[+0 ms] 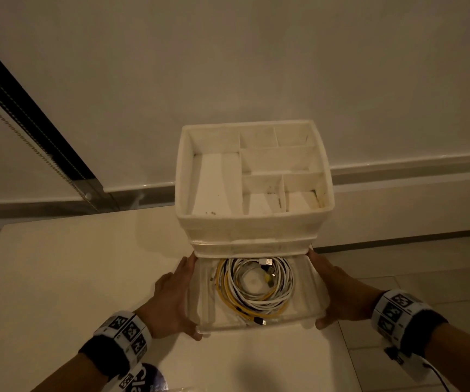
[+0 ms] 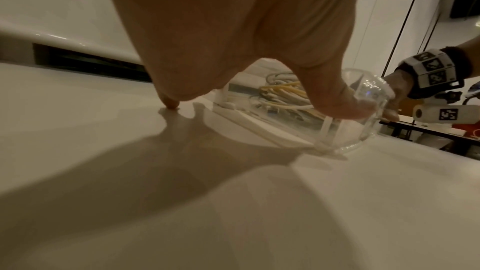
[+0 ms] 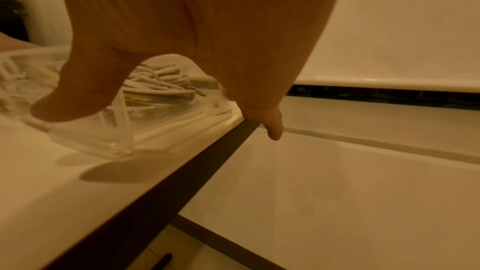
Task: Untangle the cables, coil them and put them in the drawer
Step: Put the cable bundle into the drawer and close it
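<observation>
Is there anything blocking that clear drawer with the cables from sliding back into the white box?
Nothing visible does. The drawer sits pulled out in line with its slot under the organizer, the coiled cables lie below its rim, and the left hand and right hand hold only its outer sides.

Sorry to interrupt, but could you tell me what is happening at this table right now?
A person is handling a clear plastic drawer that is pulled out of a small white organiser on the table. The left hand holds the drawer's left side and the right hand its right side, thumbs at the front corners. Coiled white cables and a yellow cable already lie inside, so the drawer only needs closing. The organiser's top tray compartments look empty.
</observation>
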### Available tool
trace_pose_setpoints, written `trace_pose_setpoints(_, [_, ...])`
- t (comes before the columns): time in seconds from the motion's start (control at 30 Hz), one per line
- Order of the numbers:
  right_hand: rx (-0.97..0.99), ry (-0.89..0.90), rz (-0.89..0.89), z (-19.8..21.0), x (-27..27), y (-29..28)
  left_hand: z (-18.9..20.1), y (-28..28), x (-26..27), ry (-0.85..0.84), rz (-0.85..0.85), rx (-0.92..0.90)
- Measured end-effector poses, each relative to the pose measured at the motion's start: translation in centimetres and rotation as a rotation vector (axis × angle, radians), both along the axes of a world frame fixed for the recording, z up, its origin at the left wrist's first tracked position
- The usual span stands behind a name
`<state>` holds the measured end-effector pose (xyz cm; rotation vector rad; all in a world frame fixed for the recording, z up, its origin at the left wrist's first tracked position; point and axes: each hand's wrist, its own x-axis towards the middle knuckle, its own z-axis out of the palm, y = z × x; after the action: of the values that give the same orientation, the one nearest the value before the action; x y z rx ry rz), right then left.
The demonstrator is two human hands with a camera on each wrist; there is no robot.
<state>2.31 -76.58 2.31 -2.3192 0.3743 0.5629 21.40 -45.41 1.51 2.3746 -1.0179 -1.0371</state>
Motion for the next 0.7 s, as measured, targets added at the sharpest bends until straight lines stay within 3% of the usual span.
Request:
trace_pose_setpoints(0.2, [-0.102, -0.014, 0.031, -0.6, -0.5, 0.6, -0.2, 0.4, 0.2, -0.006, -0.007, 0.008])
trace_pose_setpoints(0.27, [-0.054, -0.088, 0.02, -1.3, -1.2, 1.5, -1.0, 0.4, -0.6, -0.068, -0.075, 0.016])
trace_pose_setpoints(0.37, [0.041, -0.229, -0.049, -1.6, -1.3, 2.3, -2.1, 0.3, -0.6, -0.12, -0.029, -0.058])
trace_pose_setpoints(0.47, [0.102, -0.242, -0.083, -1.9, -1.0, 2.0, -2.2, 0.1, -0.6, -0.136, -0.046, -0.124])
trace_pose_setpoints(0.7, [0.044, -0.258, 0.052, -1.5, -1.0, 2.0, -2.5, 0.4, 0.1, -0.214, -0.13, -0.18])
